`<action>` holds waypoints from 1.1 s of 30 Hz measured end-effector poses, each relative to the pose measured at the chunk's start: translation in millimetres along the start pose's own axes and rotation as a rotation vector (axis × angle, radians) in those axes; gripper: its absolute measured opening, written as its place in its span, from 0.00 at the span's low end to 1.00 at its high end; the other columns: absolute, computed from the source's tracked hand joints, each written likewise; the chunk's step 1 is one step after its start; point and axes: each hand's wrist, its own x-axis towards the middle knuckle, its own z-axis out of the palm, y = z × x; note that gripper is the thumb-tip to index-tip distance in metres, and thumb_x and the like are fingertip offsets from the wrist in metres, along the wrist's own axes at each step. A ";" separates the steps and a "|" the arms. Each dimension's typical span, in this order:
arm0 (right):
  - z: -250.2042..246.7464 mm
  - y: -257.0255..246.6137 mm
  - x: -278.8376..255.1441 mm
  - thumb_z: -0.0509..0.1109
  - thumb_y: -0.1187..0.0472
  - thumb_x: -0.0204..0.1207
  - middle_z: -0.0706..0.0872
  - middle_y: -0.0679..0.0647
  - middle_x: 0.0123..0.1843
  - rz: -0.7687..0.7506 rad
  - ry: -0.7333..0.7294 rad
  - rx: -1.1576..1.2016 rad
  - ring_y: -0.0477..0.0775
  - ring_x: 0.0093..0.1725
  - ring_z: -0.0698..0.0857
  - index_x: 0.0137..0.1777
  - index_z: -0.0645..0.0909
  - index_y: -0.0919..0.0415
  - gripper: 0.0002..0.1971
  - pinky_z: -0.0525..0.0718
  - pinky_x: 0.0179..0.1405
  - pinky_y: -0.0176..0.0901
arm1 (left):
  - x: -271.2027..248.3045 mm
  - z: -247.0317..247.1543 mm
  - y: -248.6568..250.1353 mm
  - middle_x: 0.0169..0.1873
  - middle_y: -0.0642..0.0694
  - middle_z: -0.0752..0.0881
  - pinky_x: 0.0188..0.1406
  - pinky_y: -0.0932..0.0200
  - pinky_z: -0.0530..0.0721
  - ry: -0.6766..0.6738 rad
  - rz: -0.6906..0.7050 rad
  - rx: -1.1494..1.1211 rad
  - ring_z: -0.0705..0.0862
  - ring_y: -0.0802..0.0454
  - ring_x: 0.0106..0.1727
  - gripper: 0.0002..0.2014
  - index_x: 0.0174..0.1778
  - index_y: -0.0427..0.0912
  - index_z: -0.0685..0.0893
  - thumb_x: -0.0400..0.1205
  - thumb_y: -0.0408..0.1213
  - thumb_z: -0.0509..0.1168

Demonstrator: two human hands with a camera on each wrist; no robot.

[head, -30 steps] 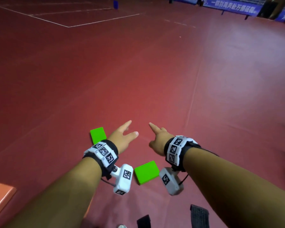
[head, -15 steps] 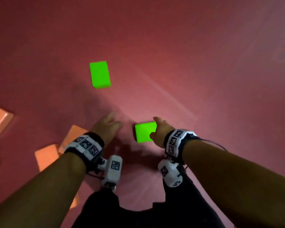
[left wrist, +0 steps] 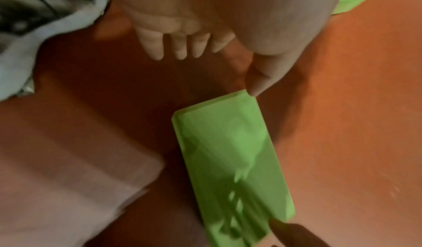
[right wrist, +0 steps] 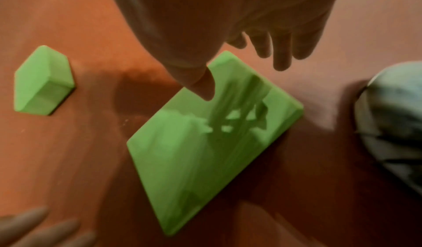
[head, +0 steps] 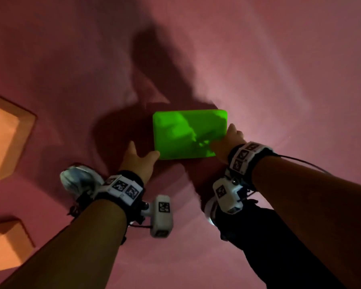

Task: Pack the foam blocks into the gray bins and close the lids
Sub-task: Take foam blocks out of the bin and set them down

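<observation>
- Down on the red floor [head: 258,69], a flat green foam block [head: 189,134] lies between both hands, at about 12 o'clock from the person's feet.
- Left hand [head: 137,161] is open, fingers spread, thumb tip just touching the block's near corner at its 7 o'clock.
- Right hand [head: 227,143] is open too, thumb over the top face near the 4 o'clock corner, fingers hanging past the edge; it grips nothing yet.
- To lift well, I judge each hand should clamp opposite short edges, thumbs on top, fingers slid beneath.
- Foam likely gives, so squeeze lightly and keep it level.
- A second green block [right wrist: 43,81] waits at 9 o'clock in the right wrist view; orange blocks [head: 6,134] lie left.
- No gray bin is in view.
</observation>
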 end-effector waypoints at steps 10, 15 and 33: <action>-35.5 -54.6 -5.1 0.77 0.42 0.61 0.74 0.57 0.66 -0.023 0.097 0.280 0.62 0.67 0.77 0.76 0.65 0.50 0.43 0.78 0.67 0.58 | 24.1 -19.6 39.8 0.48 0.43 0.91 0.58 0.31 0.84 -0.120 -0.082 -0.504 0.90 0.39 0.50 0.30 0.53 0.53 0.87 0.55 0.57 0.73; -124.5 -184.0 -121.3 0.77 0.49 0.69 0.72 0.59 0.66 -0.240 0.133 0.238 0.61 0.66 0.77 0.79 0.65 0.48 0.39 0.75 0.56 0.42 | -59.0 -161.5 93.1 0.52 0.36 0.89 0.58 0.39 0.86 -0.052 0.015 -0.652 0.88 0.39 0.52 0.36 0.60 0.41 0.83 0.55 0.49 0.75; -205.5 -648.1 -13.7 0.68 0.33 0.66 0.71 0.60 0.72 -0.826 0.468 -0.295 0.67 0.71 0.75 0.80 0.65 0.53 0.44 0.75 0.72 0.54 | 146.1 -311.2 259.7 0.58 0.49 0.82 0.57 0.39 0.84 0.114 0.093 -1.128 0.84 0.44 0.56 0.28 0.69 0.55 0.69 0.75 0.37 0.72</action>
